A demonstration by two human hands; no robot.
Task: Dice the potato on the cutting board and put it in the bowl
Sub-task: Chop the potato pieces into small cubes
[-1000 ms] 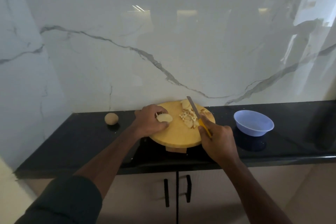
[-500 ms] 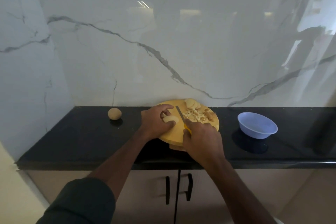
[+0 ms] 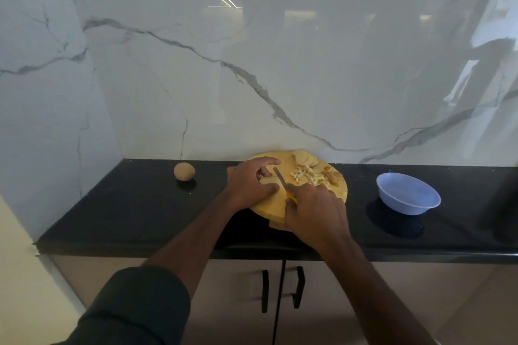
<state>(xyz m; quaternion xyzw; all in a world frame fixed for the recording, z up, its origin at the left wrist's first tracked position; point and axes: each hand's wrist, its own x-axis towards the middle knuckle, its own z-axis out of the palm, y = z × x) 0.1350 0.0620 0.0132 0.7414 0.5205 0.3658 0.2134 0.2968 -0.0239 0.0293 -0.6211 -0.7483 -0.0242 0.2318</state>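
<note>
Your hands work a potato slice on the round cutting board (image 3: 269, 204).

Your left hand (image 3: 251, 183) curls over the potato slice (image 3: 267, 180), pinning it to the board. Your right hand (image 3: 312, 211) grips the yellow-handled knife (image 3: 281, 180), its blade at the slice. Diced pieces (image 3: 308, 176) and round slices (image 3: 304, 158) lie at the board's far side. The blue bowl (image 3: 407, 193) sits on the tabletop (image 3: 126, 204) to the right; a whole potato (image 3: 184, 172) lies to the left.

Veined marble wall (image 3: 252, 64) (glossy), black counter (image 3: 126, 204)
</note>
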